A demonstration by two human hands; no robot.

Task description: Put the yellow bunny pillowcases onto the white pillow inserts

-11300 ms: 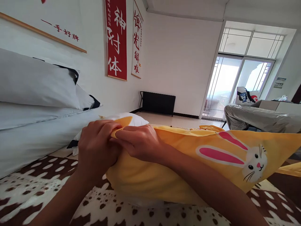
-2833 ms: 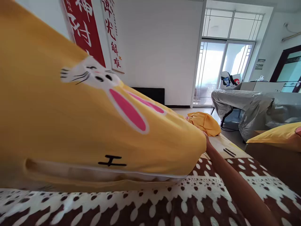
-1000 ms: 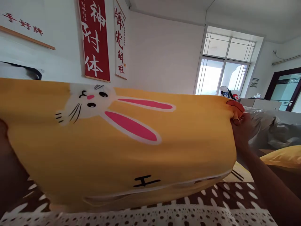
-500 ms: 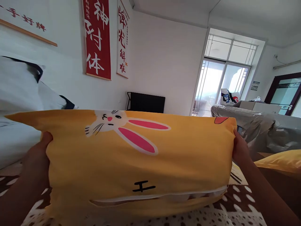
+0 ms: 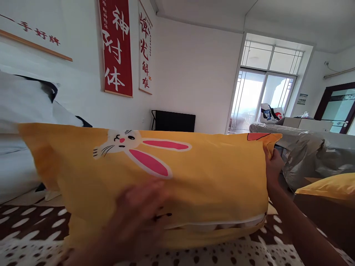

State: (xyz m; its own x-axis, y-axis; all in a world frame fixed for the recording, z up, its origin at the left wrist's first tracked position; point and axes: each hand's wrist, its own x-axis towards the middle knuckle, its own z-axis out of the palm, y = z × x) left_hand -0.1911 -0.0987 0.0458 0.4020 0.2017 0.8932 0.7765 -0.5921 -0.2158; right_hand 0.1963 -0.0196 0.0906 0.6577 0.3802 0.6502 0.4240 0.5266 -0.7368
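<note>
A yellow pillow (image 5: 216,166) with a printed white rabbit face and pink ears stands on its long edge in front of me. Low on its front runs a long slit with white edging, and something pale shows inside. My right hand (image 5: 274,166) is closed on the pillow's upper right corner, bunching the cloth. In front of the pillow's lower left half is my left hand (image 5: 138,210), smeared by motion. Whether its fingers touch the cloth cannot be made out. It covers part of the slit and of a black printed mark.
Under the pillow lies a brown and white dotted cloth (image 5: 22,221). White bundles with dark trim (image 5: 24,99) are piled at left. At right are a cardboard box (image 5: 321,218) with yellow fabric (image 5: 330,184) on it and plastic-wrapped furniture (image 5: 305,155).
My left hand has let go of the pillow's left side and moved right, in front of it. The pillow's left end has spread out. My right hand still grips the right corner.
</note>
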